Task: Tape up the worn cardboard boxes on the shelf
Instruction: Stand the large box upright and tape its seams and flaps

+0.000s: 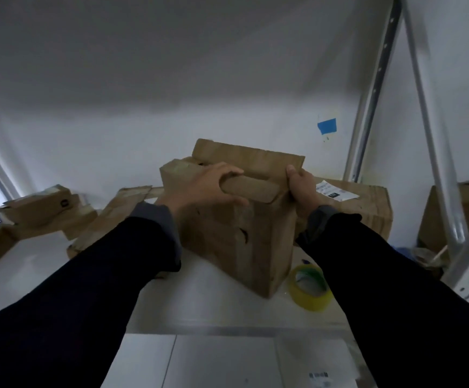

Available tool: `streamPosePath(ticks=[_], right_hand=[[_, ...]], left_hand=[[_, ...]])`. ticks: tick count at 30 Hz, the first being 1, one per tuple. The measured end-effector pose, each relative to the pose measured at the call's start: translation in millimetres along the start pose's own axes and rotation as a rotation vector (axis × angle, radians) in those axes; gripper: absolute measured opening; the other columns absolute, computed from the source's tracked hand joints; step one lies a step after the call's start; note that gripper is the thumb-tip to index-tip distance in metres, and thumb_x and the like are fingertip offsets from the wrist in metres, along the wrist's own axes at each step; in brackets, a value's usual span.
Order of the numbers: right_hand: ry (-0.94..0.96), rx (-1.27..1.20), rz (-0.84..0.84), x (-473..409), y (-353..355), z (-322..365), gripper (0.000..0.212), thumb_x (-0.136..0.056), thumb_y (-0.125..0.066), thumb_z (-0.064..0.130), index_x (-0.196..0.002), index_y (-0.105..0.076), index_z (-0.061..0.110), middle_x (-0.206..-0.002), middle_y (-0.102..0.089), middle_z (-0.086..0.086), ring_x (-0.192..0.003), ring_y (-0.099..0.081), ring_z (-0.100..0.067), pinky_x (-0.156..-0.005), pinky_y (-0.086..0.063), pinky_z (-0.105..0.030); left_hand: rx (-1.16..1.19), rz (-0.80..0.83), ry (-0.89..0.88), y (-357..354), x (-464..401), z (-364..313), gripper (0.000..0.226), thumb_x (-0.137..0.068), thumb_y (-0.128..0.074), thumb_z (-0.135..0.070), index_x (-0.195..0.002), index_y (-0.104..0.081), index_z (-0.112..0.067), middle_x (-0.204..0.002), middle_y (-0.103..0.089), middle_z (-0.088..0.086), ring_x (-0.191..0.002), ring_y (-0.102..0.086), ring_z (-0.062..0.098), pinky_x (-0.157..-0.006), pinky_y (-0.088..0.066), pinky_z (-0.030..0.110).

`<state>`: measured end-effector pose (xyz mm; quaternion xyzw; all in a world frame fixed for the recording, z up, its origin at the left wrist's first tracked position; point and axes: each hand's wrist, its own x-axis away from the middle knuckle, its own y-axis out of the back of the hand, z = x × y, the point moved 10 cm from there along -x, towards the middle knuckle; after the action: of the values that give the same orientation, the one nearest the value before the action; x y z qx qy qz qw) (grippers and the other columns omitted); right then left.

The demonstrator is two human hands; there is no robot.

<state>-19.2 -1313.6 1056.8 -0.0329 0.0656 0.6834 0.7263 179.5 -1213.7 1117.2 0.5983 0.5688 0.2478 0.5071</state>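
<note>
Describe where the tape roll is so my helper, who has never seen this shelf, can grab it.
On the white shelf, find the tall cardboard box that both hands hold at its top. The tape roll lies flat beside that box's near right corner, under the right sleeve. It is the only round, yellow-green thing among brown boxes.

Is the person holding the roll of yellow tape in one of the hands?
No, the roll of yellow tape lies on the shelf, while the left hand and right hand grip the cardboard box.

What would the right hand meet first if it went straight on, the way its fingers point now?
Likely the raised back flap of the cardboard box that the right hand grips; depth is unclear.
</note>
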Motion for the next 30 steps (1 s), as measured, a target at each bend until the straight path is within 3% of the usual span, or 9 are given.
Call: streamPosePath(ticks=[3,9,12,15,18,21,26,30], right_hand=[[-0.019,-0.039,0.056,-9,1,-1,0.023,-0.104,-0.046,0.03,-0.113,-0.062,0.017,-0.113,-0.067,-0.007,-0.108,-0.064,-0.029,-0.101,-0.051,-0.046],[-0.05,-0.077,0.089,-23,1,-3,0.038,-0.105,-0.045,0.031,-0.128,-0.06,0.004,-0.119,-0.068,-0.01,-0.105,-0.065,-0.027,-0.094,-0.054,-0.04],[-0.075,-0.104,0.104,-29,1,-5,0.042,-0.106,-0.042,0.034,-0.129,-0.06,0.004,-0.116,-0.07,-0.012,-0.104,-0.068,-0.029,-0.092,-0.057,-0.042],[-0.107,-0.103,0.125,-33,3,-10,0.042,-0.106,-0.041,0.035,-0.125,-0.062,0.004,-0.113,-0.072,-0.013,-0.104,-0.069,-0.031,-0.091,-0.057,-0.043],[-0.108,-0.121,0.159,-36,0,-9,0.042,-0.104,-0.045,0.037,-0.125,-0.061,0.004,-0.113,-0.072,-0.014,-0.105,-0.068,-0.033,-0.093,-0.056,-0.046],[-0.086,-0.114,0.2,-38,-4,-6,0.046,-0.104,-0.047,0.037,-0.125,-0.06,-0.001,-0.111,-0.07,-0.02,-0.098,-0.068,-0.034,-0.096,-0.052,-0.053],[-0.024,-0.097,0.255,-32,-8,-7,0.041,-0.103,-0.05,0.04,-0.122,-0.064,0.006,-0.112,-0.072,-0.016,-0.104,-0.069,-0.035,-0.096,-0.054,-0.051],[0.098,-0.081,0.251,-21,-1,16,0.03,-0.102,-0.055,0.024,-0.12,-0.059,0.001,-0.112,-0.069,-0.021,-0.096,-0.068,-0.033,-0.088,-0.057,-0.048]], left_hand=[[-0.137,0.056,-0.101,-3,-12,-10,0.087,-0.069,-0.082,-0.062,-0.141,-0.047,-0.03,-0.134,-0.049,-0.008,-0.118,-0.045,0.009,-0.104,-0.039,0.03],[-0.208,0.051,-0.078,-4,-33,-18,0.07,-0.061,-0.082,-0.069,-0.11,-0.055,-0.026,-0.109,-0.042,-0.008,-0.096,-0.047,0.012,-0.081,-0.052,0.032],[-0.163,0.069,-0.082,-3,-37,-15,0.063,-0.062,-0.079,-0.072,-0.097,-0.054,-0.025,-0.101,-0.049,-0.008,-0.086,-0.049,0.015,-0.072,-0.048,0.036],[-0.009,0.068,-0.064,14,-38,0,0.06,-0.068,-0.079,-0.065,-0.087,-0.063,-0.01,-0.078,-0.059,0.003,-0.065,-0.05,0.015,-0.061,-0.041,0.04],[0.082,0.112,-0.038,20,-39,1,0.054,-0.074,-0.082,-0.05,-0.08,-0.065,0.0,-0.068,-0.06,0.012,-0.058,-0.049,0.016,-0.057,-0.035,0.031],[0.046,0.076,-0.055,18,-37,-10,0.039,-0.075,-0.082,-0.049,-0.07,-0.064,-0.015,-0.059,-0.057,-0.007,-0.053,-0.047,0.006,-0.052,-0.032,0.025],[-0.058,0.031,-0.074,16,-27,-19,0.05,-0.076,-0.076,-0.058,-0.066,-0.045,-0.02,-0.066,-0.046,-0.004,-0.059,-0.04,0.012,-0.057,-0.028,0.031],[-0.057,0.061,-0.083,8,-22,-25,0.047,-0.082,-0.072,-0.057,-0.071,-0.049,-0.018,-0.067,-0.044,-0.006,-0.06,-0.039,0.011,-0.059,-0.028,0.033]])
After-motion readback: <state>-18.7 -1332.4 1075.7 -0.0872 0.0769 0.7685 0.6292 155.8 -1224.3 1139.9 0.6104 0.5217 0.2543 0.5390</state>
